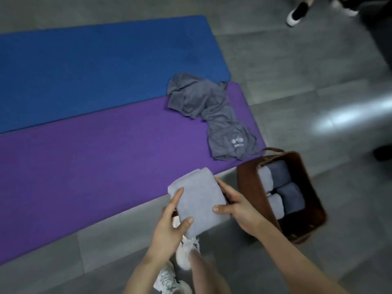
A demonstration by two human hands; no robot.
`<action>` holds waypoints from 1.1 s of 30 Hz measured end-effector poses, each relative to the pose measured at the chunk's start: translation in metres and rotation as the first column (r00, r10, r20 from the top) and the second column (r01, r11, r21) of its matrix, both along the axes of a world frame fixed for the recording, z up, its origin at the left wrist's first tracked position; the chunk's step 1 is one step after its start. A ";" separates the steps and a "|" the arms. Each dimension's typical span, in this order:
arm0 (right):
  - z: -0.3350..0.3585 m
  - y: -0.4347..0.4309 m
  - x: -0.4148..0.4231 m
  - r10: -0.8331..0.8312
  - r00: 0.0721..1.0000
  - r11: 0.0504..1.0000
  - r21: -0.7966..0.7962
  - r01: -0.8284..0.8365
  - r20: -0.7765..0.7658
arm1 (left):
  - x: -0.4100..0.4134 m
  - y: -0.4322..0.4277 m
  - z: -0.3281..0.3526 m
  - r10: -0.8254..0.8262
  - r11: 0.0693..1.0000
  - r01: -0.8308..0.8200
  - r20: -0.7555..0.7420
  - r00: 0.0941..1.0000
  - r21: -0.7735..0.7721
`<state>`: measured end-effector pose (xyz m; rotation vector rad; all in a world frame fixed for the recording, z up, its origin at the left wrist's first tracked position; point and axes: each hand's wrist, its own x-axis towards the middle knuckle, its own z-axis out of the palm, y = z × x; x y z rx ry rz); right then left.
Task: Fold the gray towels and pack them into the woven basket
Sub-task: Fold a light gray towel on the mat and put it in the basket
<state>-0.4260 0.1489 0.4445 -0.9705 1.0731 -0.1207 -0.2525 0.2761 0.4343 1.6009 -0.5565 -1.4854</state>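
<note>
A folded light gray towel (197,196) is held in the air between both hands, above the near edge of the purple mat. My left hand (169,228) grips its left side with thumb and fingers on top. My right hand (237,205) grips its right side, thumb on top. The brown woven basket (248,187) stands on the floor just right of my hands, with several folded gray towels (277,192) packed upright inside. A crumpled pile of darker gray towels (210,115) lies on the purple mat's far right end.
A purple mat (95,166) and a blue mat (95,66) lie side by side on the gray tiled floor. My white shoes (186,255) are below the hands. Another person's black and white shoes (297,13) stand at the top right.
</note>
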 end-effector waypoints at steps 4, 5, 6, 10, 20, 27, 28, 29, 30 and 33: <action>0.003 0.011 -0.074 -0.060 0.998 0.997 0.036 0.061 -0.027 | -0.067 0.002 -0.004 -0.086 0.996 0.086 0.076 0.993 0.003; 0.001 0.011 -0.093 -0.083 0.996 0.995 0.045 0.085 -0.039 | -0.084 0.000 -0.004 -0.103 0.995 0.103 0.083 0.991 0.004; 0.000 0.009 -0.112 -0.106 0.993 0.993 0.051 0.109 -0.052 | -0.102 -0.003 -0.006 -0.115 0.993 0.115 0.091 0.989 0.005; -0.008 -0.014 -0.193 -0.133 0.988 0.988 0.070 0.138 -0.078 | -0.184 -0.033 -0.013 -0.139 0.990 0.139 0.113 0.984 0.009; -0.077 -0.145 -0.375 -0.084 0.996 0.995 0.045 0.086 -0.042 | -0.368 -0.163 -0.075 -0.171 0.985 0.164 0.197 0.965 0.048; -0.164 -0.188 -0.387 -0.141 0.990 0.988 0.074 0.139 0.021 | -0.390 -0.217 -0.154 -0.163 0.986 0.149 0.251 0.954 0.075; -0.175 -0.195 -0.387 -0.156 0.987 0.986 0.063 0.154 0.039 | -0.389 -0.225 -0.164 -0.149 0.989 0.138 0.257 0.955 0.060; -0.185 -0.202 -0.387 -0.163 0.985 0.986 0.053 0.160 0.058 | -0.387 -0.233 -0.172 -0.147 0.989 0.140 0.279 0.949 0.048; -0.193 -0.209 -0.386 -0.164 0.984 0.986 0.049 0.161 0.070 | -0.385 -0.239 -0.180 -0.152 0.988 0.148 0.311 0.938 0.037; -0.220 -0.220 -0.380 -0.175 0.973 0.983 0.080 0.165 0.147 | -0.379 -0.250 -0.197 -0.174 0.984 0.177 0.381 0.908 0.027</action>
